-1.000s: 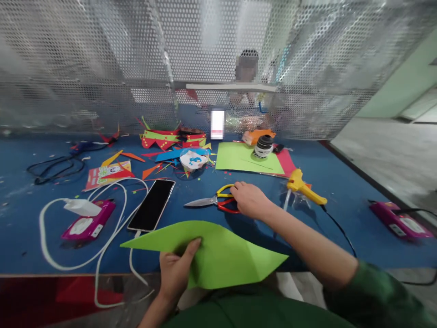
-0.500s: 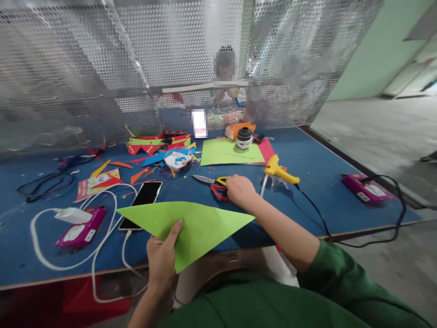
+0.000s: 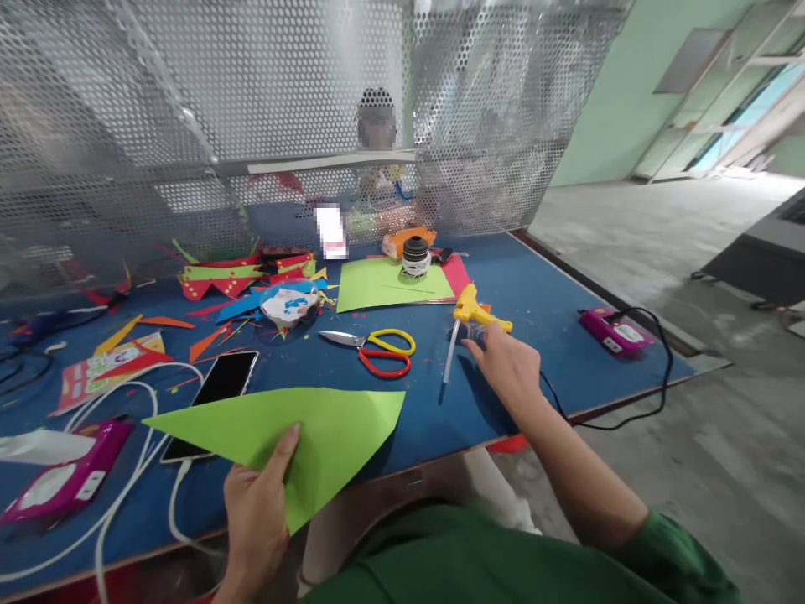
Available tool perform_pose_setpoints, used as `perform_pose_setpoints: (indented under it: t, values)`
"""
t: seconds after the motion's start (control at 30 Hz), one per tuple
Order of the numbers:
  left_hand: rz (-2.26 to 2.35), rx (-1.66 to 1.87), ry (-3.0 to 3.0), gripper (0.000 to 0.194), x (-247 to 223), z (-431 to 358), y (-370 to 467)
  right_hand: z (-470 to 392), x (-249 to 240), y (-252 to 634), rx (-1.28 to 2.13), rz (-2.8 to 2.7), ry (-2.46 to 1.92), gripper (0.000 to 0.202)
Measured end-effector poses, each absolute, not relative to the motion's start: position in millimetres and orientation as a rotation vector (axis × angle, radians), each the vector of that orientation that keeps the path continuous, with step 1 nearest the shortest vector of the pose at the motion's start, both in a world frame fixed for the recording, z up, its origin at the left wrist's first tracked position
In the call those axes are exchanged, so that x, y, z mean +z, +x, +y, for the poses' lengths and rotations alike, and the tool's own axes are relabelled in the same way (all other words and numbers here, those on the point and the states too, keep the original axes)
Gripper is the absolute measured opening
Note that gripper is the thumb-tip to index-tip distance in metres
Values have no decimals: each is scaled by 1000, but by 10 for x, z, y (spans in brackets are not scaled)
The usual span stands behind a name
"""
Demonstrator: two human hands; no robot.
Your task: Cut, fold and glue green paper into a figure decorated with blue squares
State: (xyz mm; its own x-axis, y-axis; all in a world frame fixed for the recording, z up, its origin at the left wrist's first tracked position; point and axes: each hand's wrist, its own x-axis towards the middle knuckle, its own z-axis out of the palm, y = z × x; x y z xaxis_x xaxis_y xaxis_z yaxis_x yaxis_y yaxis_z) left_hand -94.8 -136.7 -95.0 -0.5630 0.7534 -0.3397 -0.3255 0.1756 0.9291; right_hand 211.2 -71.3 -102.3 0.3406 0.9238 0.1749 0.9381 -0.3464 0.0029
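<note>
My left hand (image 3: 257, 512) pinches a triangular sheet of light green paper (image 3: 320, 445), thumb on top, over the table's front edge. My right hand (image 3: 509, 365) is just in front of a yellow glue gun (image 3: 476, 310), near its handle. Its thumb reaches out to the left; the other fingers are partly hidden, and I see nothing held in them. A clear glue stick (image 3: 450, 352) juts from the gun towards me. Scissors (image 3: 377, 348) with one yellow and one red handle lie spread on the blue table, left of the gun.
Green and red paper sheets (image 3: 371, 285) lie behind, with a black-and-white roll (image 3: 416, 256) on them. Colourful scraps, red paper masks (image 3: 220, 281) and a phone (image 3: 230, 377) with white cable are left. Purple power strips (image 3: 613, 331) sit at both sides. A perforated screen (image 3: 283, 101) stands behind.
My right hand has let go of the scissors, leaving them on the table, and moved right to the glue gun. The view has turned right. My left hand still holds the green paper.
</note>
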Motion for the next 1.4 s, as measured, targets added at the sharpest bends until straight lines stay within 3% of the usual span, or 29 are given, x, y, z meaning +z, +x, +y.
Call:
perform_pose_setpoints:
  t: [0.27,0.73,0.9,1.07,1.17,1.23,1.4]
  values:
    - [1584,1561,472,22,-1001,-1392,-1000,-546,-1117,2085,-283,-1751,-2480,18]
    - [1627,1423,427,24,-750,-1380,-822,-635,-1090,2719,-278,-1726,-2486,20]
    - [1528,1371,446,33,-830,-1370,-752,-943,-931,2629,-270,-1536,-2316,34]
    - [1372,1318,530,44,-867,-1341,-618,-1070,-762,2044,445,-1726,-1576,33]
    - [1361,1304,538,46,-851,-1330,-595,-1048,-737,1737,835,-1869,-1346,35]
    - [1402,1292,537,43,-852,-1333,-630,-998,-757,1728,746,-1875,-1409,31]
    - [1517,1300,483,30,-905,-1320,-787,-770,-846,2419,-224,-1766,-1980,32]
